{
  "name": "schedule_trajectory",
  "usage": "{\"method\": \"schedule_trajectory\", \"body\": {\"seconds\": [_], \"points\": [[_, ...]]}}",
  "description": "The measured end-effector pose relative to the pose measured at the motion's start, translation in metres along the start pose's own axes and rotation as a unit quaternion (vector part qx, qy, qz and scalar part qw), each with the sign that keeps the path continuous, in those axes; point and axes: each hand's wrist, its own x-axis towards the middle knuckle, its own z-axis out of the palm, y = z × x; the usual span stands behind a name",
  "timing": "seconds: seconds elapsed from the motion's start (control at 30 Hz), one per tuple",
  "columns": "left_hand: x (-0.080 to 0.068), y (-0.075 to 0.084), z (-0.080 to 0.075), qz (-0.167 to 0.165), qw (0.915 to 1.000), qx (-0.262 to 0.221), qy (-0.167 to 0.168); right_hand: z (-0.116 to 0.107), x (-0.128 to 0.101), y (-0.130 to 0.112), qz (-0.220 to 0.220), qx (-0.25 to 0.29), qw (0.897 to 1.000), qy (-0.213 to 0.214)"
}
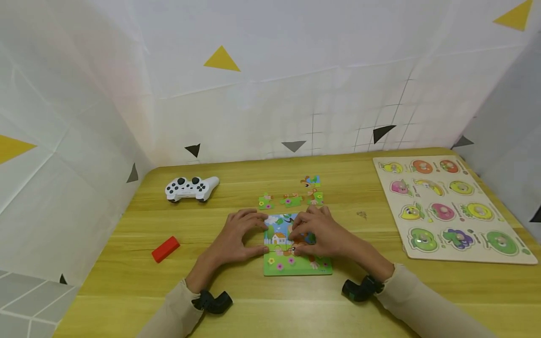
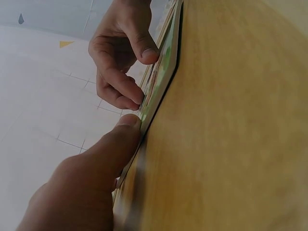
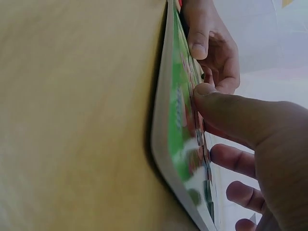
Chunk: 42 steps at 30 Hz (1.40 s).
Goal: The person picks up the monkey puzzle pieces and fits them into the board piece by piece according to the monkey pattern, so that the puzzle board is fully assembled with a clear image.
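A small picture jigsaw board (image 1: 296, 269) with a house, flowers and a green border lies flat on the table. My left hand (image 1: 236, 238) holds its left edge, thumb low and fingers higher up. Over the middle of the board, my right hand (image 1: 322, 233) pinches a brownish puzzle piece (image 1: 298, 244) between thumb and fingers, mostly hidden under them. In the right wrist view the right thumb (image 3: 226, 107) presses at the board's surface. Above the board lie loose puzzle pieces: a flowered one (image 1: 265, 202), a green one (image 1: 292, 201) and others to their right (image 1: 315, 196).
A white game controller (image 1: 189, 189) sits at the back left, with a red block (image 1: 166, 249) nearer. On the right lies a wooden fruit peg puzzle (image 1: 431, 220). A patterned white cloth (image 1: 253, 117) hangs behind the table (image 1: 270, 305).
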Motion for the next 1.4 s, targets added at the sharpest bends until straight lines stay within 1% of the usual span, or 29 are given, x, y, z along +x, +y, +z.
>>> {"method": "schedule_trajectory", "body": {"seconds": [0.17, 0.33, 0.6, 0.7, 0.83, 1.03, 1.17, 1.27, 1.4], "points": [[0.000, 0.000, 0.000, 0.001, 1.0000, 0.001, 0.000, -0.001, 0.000, -0.002, 0.009, -0.005, 1.000, -0.005], [0.000, 0.001, 0.000, 0.002, 1.0000, 0.001, -0.001, -0.001, 0.000, -0.002, 0.004, -0.004, 1.000, -0.001], [0.000, 0.000, 0.000, 0.001, 1.0000, 0.003, -0.001, -0.002, 0.001, 0.000, 0.006, 0.017, 1.000, -0.004], [0.000, 0.000, -0.001, 0.002, 1.0000, 0.001, 0.001, -0.002, 0.002, 0.004, 0.011, 0.031, 0.999, 0.003], [0.000, 0.001, -0.001, 0.002, 1.0000, 0.000, 0.001, -0.005, 0.001, 0.010, 0.025, 0.056, 0.998, 0.026], [-0.001, 0.000, 0.001, 0.002, 1.0000, 0.002, -0.001, -0.010, -0.002, 0.025, 0.053, 0.104, 0.992, 0.045], [-0.001, -0.001, 0.001, 0.004, 1.0000, 0.003, 0.000, -0.016, -0.003, 0.034, 0.098, 0.124, 0.986, 0.050], [-0.001, -0.001, 0.001, 0.004, 1.0000, 0.005, 0.000, -0.022, -0.003, 0.040, 0.134, 0.137, 0.980, 0.061], [0.000, 0.000, 0.001, 0.007, 0.9999, 0.007, 0.001, -0.028, -0.004, 0.053, 0.159, 0.135, 0.975, 0.082]]}}
